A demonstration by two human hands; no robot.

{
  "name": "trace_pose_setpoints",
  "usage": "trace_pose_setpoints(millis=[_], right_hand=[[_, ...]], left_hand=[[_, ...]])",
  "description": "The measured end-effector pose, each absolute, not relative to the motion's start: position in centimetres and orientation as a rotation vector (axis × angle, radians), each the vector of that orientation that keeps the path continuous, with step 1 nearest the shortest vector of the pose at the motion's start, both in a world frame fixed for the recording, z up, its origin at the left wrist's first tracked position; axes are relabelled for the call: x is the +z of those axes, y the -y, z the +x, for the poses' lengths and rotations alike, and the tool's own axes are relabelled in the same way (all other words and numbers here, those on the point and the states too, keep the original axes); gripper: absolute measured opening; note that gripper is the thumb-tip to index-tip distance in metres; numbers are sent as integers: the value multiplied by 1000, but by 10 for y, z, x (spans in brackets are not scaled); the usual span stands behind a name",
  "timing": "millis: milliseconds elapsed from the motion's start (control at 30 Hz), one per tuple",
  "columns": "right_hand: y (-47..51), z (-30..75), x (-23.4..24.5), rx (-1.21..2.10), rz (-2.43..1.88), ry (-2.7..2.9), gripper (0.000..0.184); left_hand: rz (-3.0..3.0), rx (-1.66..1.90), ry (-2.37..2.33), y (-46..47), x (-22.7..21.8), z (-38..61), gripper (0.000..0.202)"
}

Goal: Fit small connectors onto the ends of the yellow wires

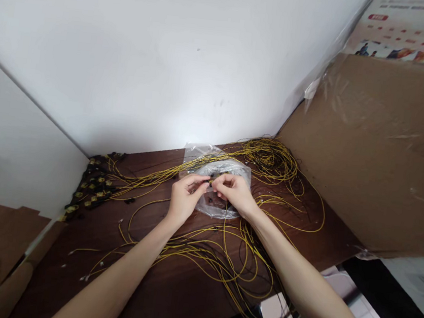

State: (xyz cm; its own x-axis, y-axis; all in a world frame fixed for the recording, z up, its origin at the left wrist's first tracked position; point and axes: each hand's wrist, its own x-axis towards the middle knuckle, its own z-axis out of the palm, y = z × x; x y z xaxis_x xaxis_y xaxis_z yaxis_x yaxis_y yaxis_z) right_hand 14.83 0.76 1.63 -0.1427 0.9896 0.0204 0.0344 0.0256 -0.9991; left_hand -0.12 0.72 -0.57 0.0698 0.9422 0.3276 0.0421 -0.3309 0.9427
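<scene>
My left hand [187, 194] and my right hand [233, 189] meet over a clear plastic bag [219, 212] on the dark brown table. Thumb and forefinger of each hand are pinched together, a small gap apart. Between the fingertips shows a short piece of yellow and black wire, with a small dark part at its end; its exact kind is too small to make out. The open bag holds small dark pieces, partly covered by my hands. One yellow wire [224, 227] hangs down below my right hand.
Yellow and black wires with black connectors [94, 186] lie bunched at the left. Their coil [271, 158] rests at the back right. More loose wires [201, 249] spread in front. Cardboard boxes [381, 147] stand at the right, a white wall [162, 61] behind.
</scene>
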Motion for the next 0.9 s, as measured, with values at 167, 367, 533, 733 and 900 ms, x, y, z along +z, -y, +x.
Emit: trace_pose_setpoints(millis=[167,367,533,733,900], right_hand=[[-9,148,13,1268,-1142,1334,17],[-7,147,15,1252,-1132,1339,18],[-6,146,17,1270,-1125,1333,19],[-6,148,18,1341,-1103,1322,30],[-7,150,18,1336,-1108,1322,29]], left_hand=[[1481,1382,-1015,-6,-5,0,20],[1510,1370,-977,-7,-9,-1,21],[1558,1353,-965,-8,-10,-2,20],[1517,1373,-1025,-8,-6,-2,21],[1494,1398,-1068,-10,-7,-3,21]])
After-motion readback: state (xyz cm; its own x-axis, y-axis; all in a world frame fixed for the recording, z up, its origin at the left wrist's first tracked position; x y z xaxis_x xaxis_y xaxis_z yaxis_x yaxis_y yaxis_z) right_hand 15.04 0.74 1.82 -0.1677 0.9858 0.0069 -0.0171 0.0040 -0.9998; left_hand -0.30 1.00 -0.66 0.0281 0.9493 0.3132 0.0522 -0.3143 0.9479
